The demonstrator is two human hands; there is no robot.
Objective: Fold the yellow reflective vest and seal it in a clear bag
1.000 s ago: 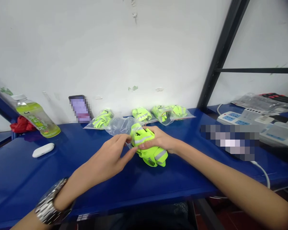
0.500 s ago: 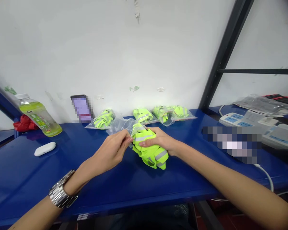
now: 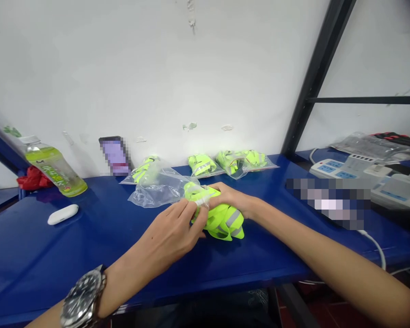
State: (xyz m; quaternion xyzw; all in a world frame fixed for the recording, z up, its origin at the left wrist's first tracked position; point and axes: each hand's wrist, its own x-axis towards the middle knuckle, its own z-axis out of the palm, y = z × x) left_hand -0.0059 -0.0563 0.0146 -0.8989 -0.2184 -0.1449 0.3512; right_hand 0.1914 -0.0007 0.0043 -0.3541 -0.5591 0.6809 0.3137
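My right hand (image 3: 230, 198) is closed around a bundle of neon-yellow reflective straps (image 3: 225, 221) with grey stripes, just above the blue table. A clear plastic bag (image 3: 162, 189) stretches to the left, its mouth over the upper left end of the bundle. With fingers pinched together, my left hand (image 3: 177, 225) holds the bag's edge against the straps. Most of the straps hang outside the bag. Some of my right fingers are hidden behind the bundle.
Similar bagged strap bundles (image 3: 203, 165) lie along the wall. On the left are a drink bottle (image 3: 56, 168), a white earbud case (image 3: 63, 214) and a leaning phone (image 3: 115, 155). Power strips (image 3: 341, 168) and a pixelated object (image 3: 331, 202) with a white cable lie on the right.
My left hand has moved right and turned over the bundle, drawing the bag's edge further over its end. The bag is now spread out more to the left. My right hand keeps its grip.
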